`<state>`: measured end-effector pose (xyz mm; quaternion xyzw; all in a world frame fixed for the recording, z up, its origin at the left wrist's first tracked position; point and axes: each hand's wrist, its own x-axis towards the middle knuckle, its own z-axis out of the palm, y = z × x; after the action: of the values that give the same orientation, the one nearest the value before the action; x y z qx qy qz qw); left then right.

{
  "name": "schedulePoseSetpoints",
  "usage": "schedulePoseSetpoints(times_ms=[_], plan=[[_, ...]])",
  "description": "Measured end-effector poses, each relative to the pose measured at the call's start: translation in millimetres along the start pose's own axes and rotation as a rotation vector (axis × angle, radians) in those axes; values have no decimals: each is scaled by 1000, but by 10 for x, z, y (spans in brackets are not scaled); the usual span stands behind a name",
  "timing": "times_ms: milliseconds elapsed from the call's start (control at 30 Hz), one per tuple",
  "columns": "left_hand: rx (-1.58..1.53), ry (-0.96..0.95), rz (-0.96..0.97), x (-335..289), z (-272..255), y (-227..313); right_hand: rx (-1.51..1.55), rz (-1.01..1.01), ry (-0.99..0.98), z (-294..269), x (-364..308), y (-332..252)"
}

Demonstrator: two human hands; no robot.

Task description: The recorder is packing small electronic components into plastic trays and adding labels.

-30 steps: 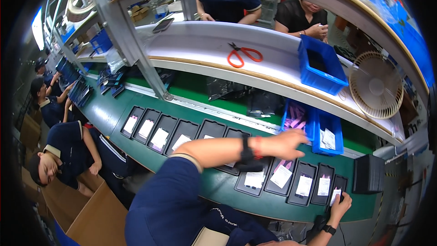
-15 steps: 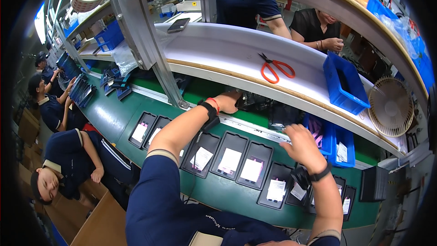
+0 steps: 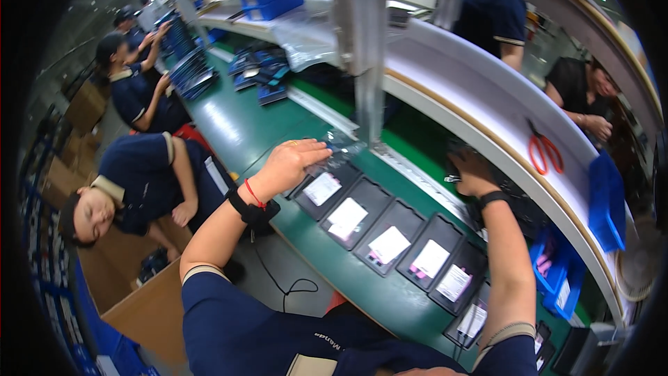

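Black plastic trays lie in a row along the green table, each bearing white paper slips and, in several, something pink. At the row's left end my left hand has its fingers closed together on a clear plastic bag; some dark contents show through, too blurred to name. My right hand reaches beneath the white shelf, into a heap of dark plastic-bagged items. Its fingertips are partly hidden there, so its grip does not show.
A metal post stands between my hands at the shelf. Red-handled snips and a blue bin are on it. Below sit blue bins with pink pieces. Co-workers are at left; an open carton stands near one.
The view has swung left. My left hand has left the dark heap under the shelf and come to the tray row with a clear bag. My right hand has gone under the shelf.
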<state>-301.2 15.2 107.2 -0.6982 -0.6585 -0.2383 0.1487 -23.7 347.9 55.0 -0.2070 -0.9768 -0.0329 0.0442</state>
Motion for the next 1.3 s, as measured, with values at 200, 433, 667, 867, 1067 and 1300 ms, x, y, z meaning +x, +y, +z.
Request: schedulePoseSetpoints(times_ms=[200,433,667,867,1067,1300], plan=[[4,-251,-154,-996,226,-614,64,20,18,-338,-160,-445],[10,-445,-316,-1076,215,-391,216,-281,374,-435,71,-2445],[-298,-469,-437,-1037,182,-560,156,-94,-149,-125,325,-3261],[-197,-237,-288,-393,73,-241,416,-29,59,-512,109,-1837],[-367,-552,241,1048,791,622,-57,184,-21,-437,-206,-8],[-207,-624,42,2094,2010,1170,-30,247,-98,-389,-246,76]])
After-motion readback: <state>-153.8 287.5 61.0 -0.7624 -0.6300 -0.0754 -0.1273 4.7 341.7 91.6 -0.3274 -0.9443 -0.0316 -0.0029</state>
